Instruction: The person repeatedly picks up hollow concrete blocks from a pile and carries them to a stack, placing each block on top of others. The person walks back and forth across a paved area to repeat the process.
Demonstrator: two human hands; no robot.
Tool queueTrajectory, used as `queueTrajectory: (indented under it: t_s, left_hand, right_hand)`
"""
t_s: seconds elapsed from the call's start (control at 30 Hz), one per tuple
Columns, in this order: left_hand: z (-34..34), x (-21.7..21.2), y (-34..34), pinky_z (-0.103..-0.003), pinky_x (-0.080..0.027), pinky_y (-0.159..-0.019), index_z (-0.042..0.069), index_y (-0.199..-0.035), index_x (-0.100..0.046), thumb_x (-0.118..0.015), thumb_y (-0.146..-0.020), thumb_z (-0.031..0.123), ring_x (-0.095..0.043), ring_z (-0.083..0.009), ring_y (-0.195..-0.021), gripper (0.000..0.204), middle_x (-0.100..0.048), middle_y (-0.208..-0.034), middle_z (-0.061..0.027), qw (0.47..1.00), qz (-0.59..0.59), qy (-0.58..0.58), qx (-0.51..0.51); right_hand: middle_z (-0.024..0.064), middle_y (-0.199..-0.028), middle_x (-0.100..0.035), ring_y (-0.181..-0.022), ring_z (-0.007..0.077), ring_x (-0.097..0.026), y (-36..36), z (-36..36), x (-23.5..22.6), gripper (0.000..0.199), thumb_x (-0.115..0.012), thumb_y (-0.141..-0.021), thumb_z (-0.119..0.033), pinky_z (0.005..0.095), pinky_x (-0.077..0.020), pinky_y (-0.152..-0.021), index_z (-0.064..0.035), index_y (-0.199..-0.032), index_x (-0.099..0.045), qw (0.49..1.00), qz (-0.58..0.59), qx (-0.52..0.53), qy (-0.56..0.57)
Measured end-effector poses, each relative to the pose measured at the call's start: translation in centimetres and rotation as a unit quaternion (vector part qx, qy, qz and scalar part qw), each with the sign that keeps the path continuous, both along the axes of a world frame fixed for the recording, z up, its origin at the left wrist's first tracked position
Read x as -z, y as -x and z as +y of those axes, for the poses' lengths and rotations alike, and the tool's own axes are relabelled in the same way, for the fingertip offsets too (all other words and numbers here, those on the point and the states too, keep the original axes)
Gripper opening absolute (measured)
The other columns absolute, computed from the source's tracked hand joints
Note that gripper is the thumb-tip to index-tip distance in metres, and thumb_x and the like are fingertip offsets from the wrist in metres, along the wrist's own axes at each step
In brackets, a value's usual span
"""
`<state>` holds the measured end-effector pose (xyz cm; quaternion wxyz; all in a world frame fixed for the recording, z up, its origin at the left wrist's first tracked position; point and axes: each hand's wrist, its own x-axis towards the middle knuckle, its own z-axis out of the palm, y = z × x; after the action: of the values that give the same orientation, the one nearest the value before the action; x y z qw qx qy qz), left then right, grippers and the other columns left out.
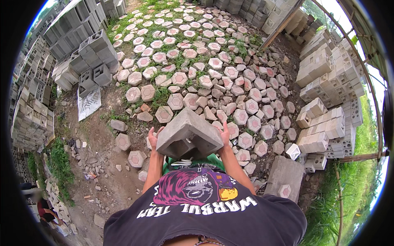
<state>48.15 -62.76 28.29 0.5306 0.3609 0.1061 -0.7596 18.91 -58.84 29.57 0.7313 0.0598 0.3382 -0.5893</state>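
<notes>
A grey hollow concrete block [186,123] is held up in front of my waist, between both hands. One corner of it points away from me, and its dark hollow faces my body. My left hand [154,137] grips the block's left end, with some fingertips showing past the edge. At the right end my right hand [224,135] presses against the side, its fingers pointing up and away. The undersides of both grips are hidden by the block. Green shorts [218,163] show just below it.
Hexagonal pavers [179,78] with reddish centres lie across the ground ahead, among grass and rubble. Stacked concrete blocks stand at left [98,51] and right [324,127]. A wooden post [281,24] leans at the far right. Another person [46,211] is at the lower left.
</notes>
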Motion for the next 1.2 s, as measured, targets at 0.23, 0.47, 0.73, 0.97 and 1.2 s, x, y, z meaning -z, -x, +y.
queueTrajectory:
  t_s: [0.23,0.47,0.73,0.97,1.2]
  left_hand:
    - [-6.1,0.9,0.8,-0.042,-0.051,-0.078,-0.001,-0.102,-0.062,-0.05,-0.081,0.056,-0.063,-0.0321,-0.082,0.062,-0.066,-0.095,-0.0168,0.997,-0.033,0.003,0.074]
    - [-9.4,-1.9,3.6,-0.042,-0.051,-0.077,-0.001,-0.106,-0.058,-0.051,-0.079,0.058,-0.061,-0.0321,-0.084,0.065,-0.064,-0.099,-0.0169,0.99,-0.047,0.017,0.133]
    - [-10.0,1.5,4.1,-0.043,-0.051,-0.079,0.0,-0.104,-0.061,-0.053,-0.078,0.056,-0.062,-0.0326,-0.084,0.063,-0.065,-0.098,-0.017,0.989,-0.004,-0.003,0.147]
    - [-11.3,0.8,6.5,-0.042,-0.051,-0.078,-0.001,-0.098,-0.062,-0.053,-0.078,0.058,-0.063,-0.0326,-0.082,0.063,-0.066,-0.095,-0.0172,0.995,-0.043,-0.014,0.087]
    - [-15.3,1.5,10.6,-0.045,-0.049,-0.083,0.0,-0.113,-0.054,-0.047,-0.082,0.057,-0.06,-0.0335,-0.092,0.065,-0.062,-0.106,-0.0178,0.998,-0.008,0.02,0.065]
  right_hand:
    - [0.0196,-0.105,-0.063,-0.094,0.0329,-0.062,0.3,-1.5,-0.2,0.078,-0.042,-0.084,-0.07,0.045,-0.0488,-0.085,0.0034,-0.108,-0.055,0.997,-0.019,0.077,0.016]
    - [0.0221,-0.11,-0.061,-0.099,0.0334,-0.061,2.1,-3.3,-3.2,0.082,-0.041,-0.083,-0.07,0.0444,-0.0473,-0.089,0.0066,-0.111,-0.055,0.995,-0.023,0.099,0.024]
    - [0.0215,-0.106,-0.063,-0.092,0.0341,-0.062,3.3,-3.4,-2.2,0.069,-0.046,-0.087,-0.058,0.0438,-0.0491,-0.085,0.0055,-0.11,-0.056,0.994,-0.02,0.102,-0.016]
    - [0.0198,-0.104,-0.063,-0.091,0.0311,-0.062,6.0,-6.9,0.0,0.058,-0.048,-0.088,-0.047,0.0414,-0.0478,-0.087,0.0044,-0.113,-0.053,0.993,0.051,0.102,-0.042]
    - [0.0184,-0.101,-0.064,-0.089,0.0302,-0.062,10.6,-13.2,-3.0,0.05,-0.047,-0.088,-0.042,0.041,-0.0483,-0.085,0.0025,-0.108,-0.055,0.995,0.074,0.058,-0.041]
